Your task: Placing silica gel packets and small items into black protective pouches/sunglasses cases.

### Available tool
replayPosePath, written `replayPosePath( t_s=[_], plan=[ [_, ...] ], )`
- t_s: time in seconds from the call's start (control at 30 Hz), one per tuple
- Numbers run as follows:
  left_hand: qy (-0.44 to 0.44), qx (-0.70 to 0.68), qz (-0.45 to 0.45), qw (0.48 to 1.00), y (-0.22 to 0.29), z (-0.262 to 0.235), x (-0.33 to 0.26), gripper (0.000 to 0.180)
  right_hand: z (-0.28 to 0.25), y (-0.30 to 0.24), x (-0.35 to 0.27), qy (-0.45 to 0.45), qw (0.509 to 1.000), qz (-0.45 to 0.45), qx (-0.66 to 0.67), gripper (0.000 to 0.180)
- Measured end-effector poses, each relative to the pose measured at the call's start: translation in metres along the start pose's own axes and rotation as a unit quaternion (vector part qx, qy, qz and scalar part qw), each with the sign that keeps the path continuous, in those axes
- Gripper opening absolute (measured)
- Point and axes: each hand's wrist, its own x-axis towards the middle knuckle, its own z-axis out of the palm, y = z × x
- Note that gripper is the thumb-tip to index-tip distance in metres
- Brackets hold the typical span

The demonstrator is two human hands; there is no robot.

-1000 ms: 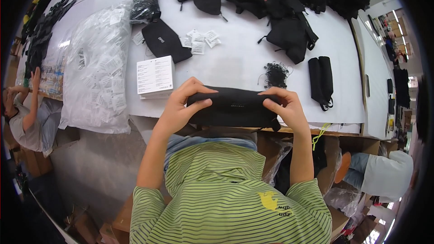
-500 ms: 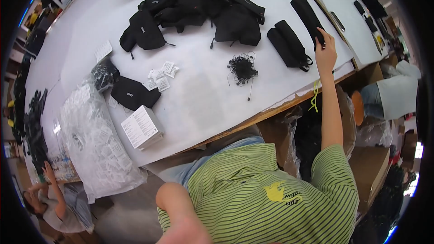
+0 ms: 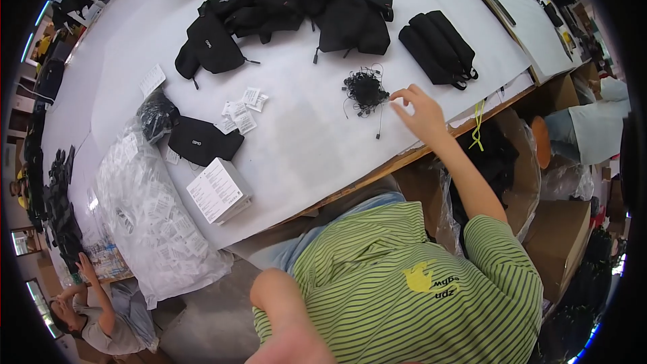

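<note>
My right hand (image 3: 419,112) reaches over the white table (image 3: 317,141), fingers apart and empty. Its fingertips are just right of a small tangle of black cords (image 3: 364,87). One thin cord (image 3: 379,121) trails from the tangle toward the table edge, below my fingers. A stack of folded black pouches (image 3: 438,47) lies further back right of the hand. Only my left forearm (image 3: 286,313) shows, blurred, at the lower edge in front of my green striped shirt; the hand itself is out of the picture.
Black bags (image 3: 296,7) are heaped at the back. A flat black pouch (image 3: 201,141), small white packets (image 3: 241,111), a stack of white leaflets (image 3: 217,190) and a clear plastic bag (image 3: 151,216) lie left. Another person (image 3: 94,310) sits at lower left. Cardboard boxes (image 3: 559,229) stand right.
A second ago both hands held a black pouch at the table edge. The right hand then set it on the stack at the right and has drawn back to the cord tangle; my left arm dropped.
</note>
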Motion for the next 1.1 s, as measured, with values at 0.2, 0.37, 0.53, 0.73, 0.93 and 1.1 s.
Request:
replayPosePath(
  t_s=[0.2, 0.37, 0.53, 0.73, 0.93, 1.1],
  plan=[
    [-0.062, -0.009, -0.043, 0.997, 0.002, -0.025, -0.008, 0.024, 0.036, -0.007, -0.013, -0.044, 0.992, 0.120, -0.008, 0.017],
    [-0.240, 0.223, -0.091, 0.940, -0.017, -0.083, -0.032, 0.034, 0.006, 0.036, -0.016, -0.045, 0.991, 0.118, -0.031, 0.013],
    [-0.349, 0.523, -0.406, 0.663, -0.061, -0.171, -0.060, 0.049, -0.038, 0.071, -0.017, -0.068, 0.971, 0.180, -0.139, 0.016],
    [-0.469, 0.558, -0.460, 0.507, -0.072, -0.226, -0.108, 0.061, -0.021, 0.044, -0.001, -0.062, 0.992, 0.075, -0.078, 0.022],
    [-0.452, 0.535, -0.495, 0.514, -0.069, -0.215, -0.107, 0.063, 0.009, 0.028, 0.012, -0.058, 0.995, 0.041, -0.064, 0.016],
    [-0.453, 0.569, -0.402, 0.555, -0.060, -0.212, -0.100, 0.059, -0.008, 0.013, 0.009, -0.025, 0.999, 0.030, 0.027, 0.012]
  ],
)
